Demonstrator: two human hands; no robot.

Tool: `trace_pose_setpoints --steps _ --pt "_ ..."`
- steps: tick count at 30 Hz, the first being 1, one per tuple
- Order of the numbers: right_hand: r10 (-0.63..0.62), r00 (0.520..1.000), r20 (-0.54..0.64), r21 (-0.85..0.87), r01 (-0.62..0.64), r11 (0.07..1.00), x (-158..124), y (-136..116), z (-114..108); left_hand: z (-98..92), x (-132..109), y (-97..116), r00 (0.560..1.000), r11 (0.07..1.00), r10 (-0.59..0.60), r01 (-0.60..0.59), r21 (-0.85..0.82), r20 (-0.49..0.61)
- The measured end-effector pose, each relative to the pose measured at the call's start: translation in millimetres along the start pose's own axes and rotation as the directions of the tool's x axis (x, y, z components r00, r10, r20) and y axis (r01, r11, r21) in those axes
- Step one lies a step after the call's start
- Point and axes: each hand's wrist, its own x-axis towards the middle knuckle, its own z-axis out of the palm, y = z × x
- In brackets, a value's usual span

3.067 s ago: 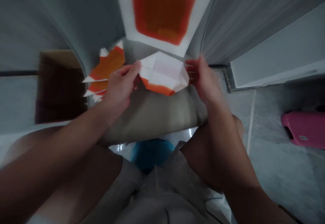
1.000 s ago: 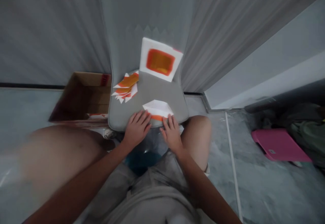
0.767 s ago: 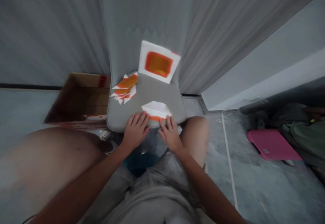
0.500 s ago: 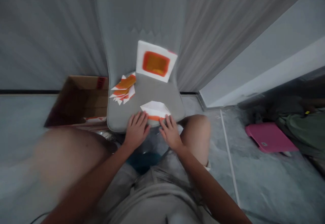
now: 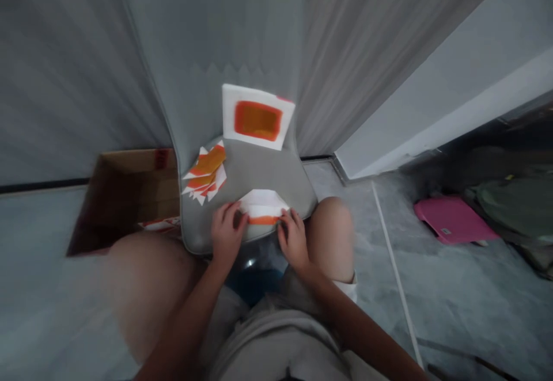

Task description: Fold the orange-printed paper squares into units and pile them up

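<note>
A folded white paper with an orange edge (image 5: 262,206) lies near the front of a grey chair seat (image 5: 254,171). My left hand (image 5: 226,233) rests on the seat with its fingers curled on the paper's left corner. My right hand (image 5: 294,238) presses its fingertips on the paper's right corner. A small pile of folded orange-and-white papers (image 5: 204,172) lies at the seat's left. A white sheet with an orange square (image 5: 257,117) leans against the chair back.
An open cardboard box (image 5: 125,197) stands on the floor left of the chair. A pink flat object (image 5: 453,218) lies on the grey floor at the right. Grey curtains hang behind. My bare knees flank the seat.
Three seconds ago I held the paper up in both hands; it now lies on the seat. Since a second ago my fingers have curled onto its two corners.
</note>
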Motion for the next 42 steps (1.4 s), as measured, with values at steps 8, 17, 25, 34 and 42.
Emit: trace_pose_setpoints --steps 8,17,25,34,42 --pt "0.199 0.973 -0.119 0.059 -0.193 0.979 33.9 23.6 7.2 7.7 15.5 -10.0 0.990 0.994 0.065 -0.075 0.082 0.124" --pt "0.006 1.000 -0.021 -0.057 -0.007 0.998 31.5 25.6 7.2 1.9 7.9 -8.9 0.972 0.988 0.101 -0.124 0.096 0.212" --pt "-0.002 1.000 0.004 -0.046 0.002 0.999 36.4 31.4 4.4 -13.9 4.6 -11.7 0.932 0.971 0.153 -0.204 0.123 0.330" --pt "-0.004 1.000 0.026 -0.055 0.006 0.998 35.9 29.7 5.4 -10.5 -9.7 -15.9 0.974 0.962 0.095 -0.144 0.234 0.207" --pt "-0.060 0.991 0.119 -0.091 0.071 0.993 34.7 24.3 -4.8 -13.7 -6.8 -22.1 0.906 0.921 0.249 -0.330 0.204 0.341"
